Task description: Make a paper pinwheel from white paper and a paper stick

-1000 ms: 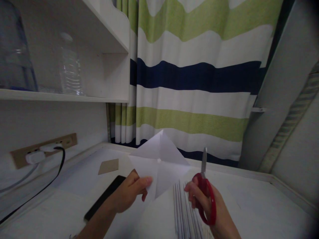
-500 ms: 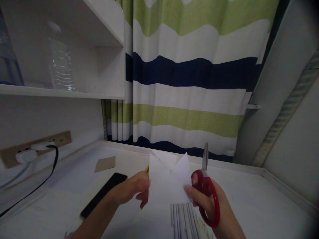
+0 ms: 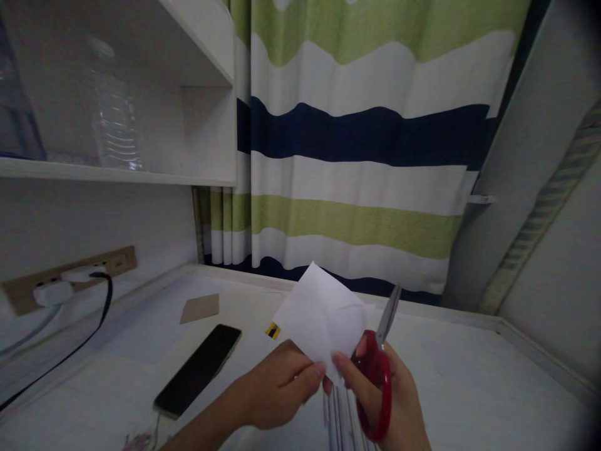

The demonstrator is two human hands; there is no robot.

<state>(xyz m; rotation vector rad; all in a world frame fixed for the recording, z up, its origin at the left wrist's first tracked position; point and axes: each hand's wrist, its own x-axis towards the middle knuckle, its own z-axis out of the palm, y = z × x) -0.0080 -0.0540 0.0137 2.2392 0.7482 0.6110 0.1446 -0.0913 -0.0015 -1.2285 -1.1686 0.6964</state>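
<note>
My left hand pinches the lower corner of a folded white paper, held up above the white table. My right hand has fingers through the red handles of a pair of scissors, blades pointing up and to the right behind the paper. The thumb of that hand also touches the paper's lower edge. Under the hands lies a bundle of rolled white paper sticks, partly hidden.
A black phone lies left of my hands, a brown card beyond it, a small yellow thing by the paper. A wall socket strip with a black cable is at left. Bottles stand on a shelf. A striped curtain hangs behind.
The paper has been turned and folded smaller, now a compact square shape. My two hands have come close together at its lower corner. The scissors tilted to the right.
</note>
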